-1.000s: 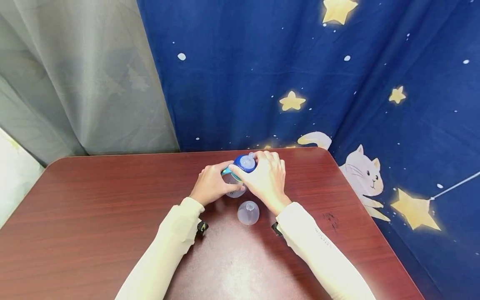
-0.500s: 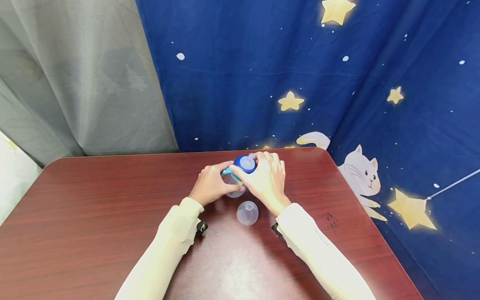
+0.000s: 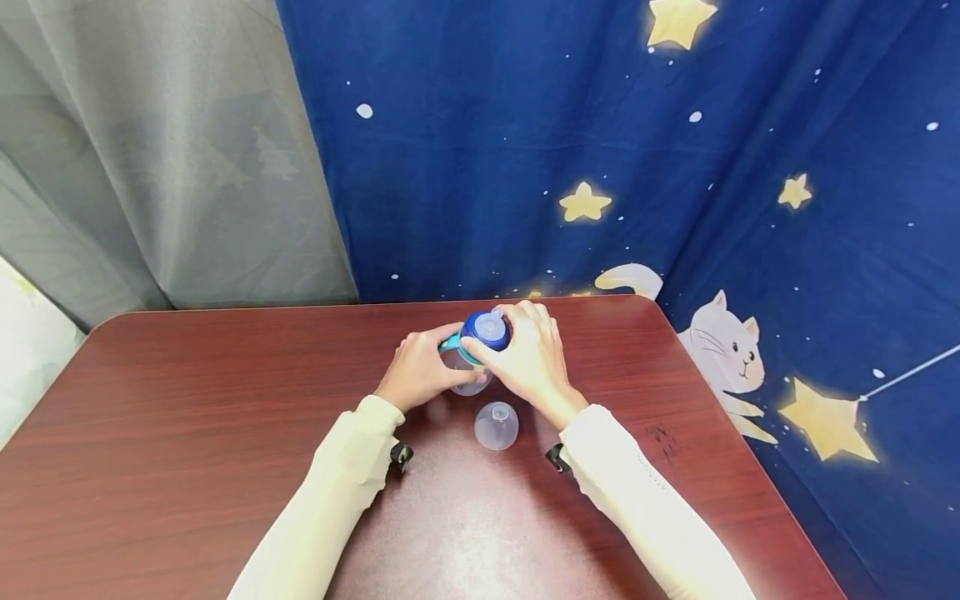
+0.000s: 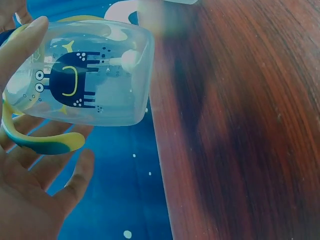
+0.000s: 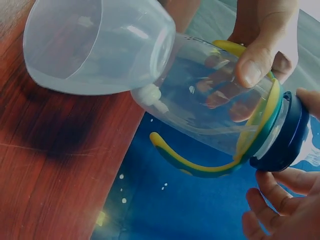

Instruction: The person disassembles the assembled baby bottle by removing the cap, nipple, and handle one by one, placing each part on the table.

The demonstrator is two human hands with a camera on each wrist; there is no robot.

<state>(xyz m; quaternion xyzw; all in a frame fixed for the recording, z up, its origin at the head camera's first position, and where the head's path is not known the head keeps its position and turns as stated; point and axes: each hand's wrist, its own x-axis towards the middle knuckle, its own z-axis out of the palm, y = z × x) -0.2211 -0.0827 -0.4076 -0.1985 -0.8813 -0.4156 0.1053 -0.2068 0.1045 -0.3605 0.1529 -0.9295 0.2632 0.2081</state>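
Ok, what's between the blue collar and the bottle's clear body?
The teal-and-yellow handle ring, with a thin translucent strip between it and the blue collar. The right wrist view shows this, the clear body beyond.

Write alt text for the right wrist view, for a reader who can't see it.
A person's left hand holds a clear baby bottle with yellow-and-teal handles while the right hand grips its dark blue collar. At upper left, a translucent domed cap on a reddish-brown table partly hides the bottle's lower end.
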